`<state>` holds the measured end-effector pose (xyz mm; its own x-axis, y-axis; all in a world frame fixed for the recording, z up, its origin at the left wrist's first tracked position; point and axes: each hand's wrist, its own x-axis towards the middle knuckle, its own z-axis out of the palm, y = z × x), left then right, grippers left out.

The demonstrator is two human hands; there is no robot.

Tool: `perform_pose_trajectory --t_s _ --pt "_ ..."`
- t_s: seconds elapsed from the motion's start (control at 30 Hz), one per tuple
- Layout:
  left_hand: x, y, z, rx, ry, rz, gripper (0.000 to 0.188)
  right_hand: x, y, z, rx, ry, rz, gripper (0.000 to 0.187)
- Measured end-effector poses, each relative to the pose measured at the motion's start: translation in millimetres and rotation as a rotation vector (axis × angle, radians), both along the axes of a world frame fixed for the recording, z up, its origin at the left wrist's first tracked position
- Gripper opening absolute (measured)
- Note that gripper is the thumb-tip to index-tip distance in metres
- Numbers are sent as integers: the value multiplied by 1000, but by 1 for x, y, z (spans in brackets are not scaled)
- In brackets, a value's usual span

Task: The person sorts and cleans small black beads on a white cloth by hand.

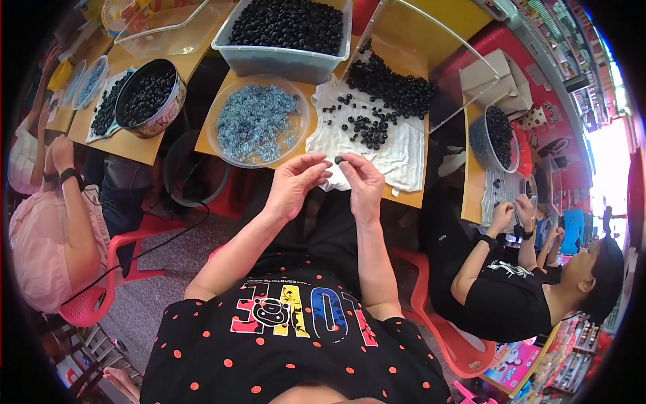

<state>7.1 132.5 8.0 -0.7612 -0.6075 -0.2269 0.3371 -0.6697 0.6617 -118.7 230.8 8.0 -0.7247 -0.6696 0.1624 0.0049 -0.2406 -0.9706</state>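
Over the front edge of a white cloth (404,165) my two hands are close together. My right hand (365,185) pinches a small black round piece (338,160) between thumb and fingertips. Just left of it, my left hand (296,185) is closed in a pinch; what its fingertips hold, if anything, is too small to make out. Loose black round pieces (370,131) are scattered on the cloth, with a dense heap (397,87) behind them. A round clear tub (212,138) of small bluish see-through plastic pieces (252,121) stands to the left of the cloth.
A large clear bin (279,62) full of black pieces stands at the back. A tipped clear container (464,101) rises beside the heap. Co-workers sit at both sides, the right one (511,289) near a tub (479,138). A black-lined pot (151,94) stands left.
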Motion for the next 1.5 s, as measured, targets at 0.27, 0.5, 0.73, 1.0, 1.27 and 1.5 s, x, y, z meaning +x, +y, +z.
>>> perform_pose_trajectory --t_s 0.27,0.5,0.73,1.0,1.27,1.5 --pt "18 11 -19 131 22 30 21 46 3 -1 147 468 -122 14" --pt "39 -2 -32 198 78 112 18 64 -23 3 217 653 -75 14" --pt "62 -13 -38 236 78 108 18 47 -49 15 300 660 -6 11" --pt "70 -3 -36 214 54 6 17 -24 -140 5 633 1372 232 6" --pt "83 -14 -39 207 69 68 18 -29 -152 -7 760 1453 405 8" --pt "83 -22 -35 202 90 94 19 -38 -140 -10 486 1256 283 7"
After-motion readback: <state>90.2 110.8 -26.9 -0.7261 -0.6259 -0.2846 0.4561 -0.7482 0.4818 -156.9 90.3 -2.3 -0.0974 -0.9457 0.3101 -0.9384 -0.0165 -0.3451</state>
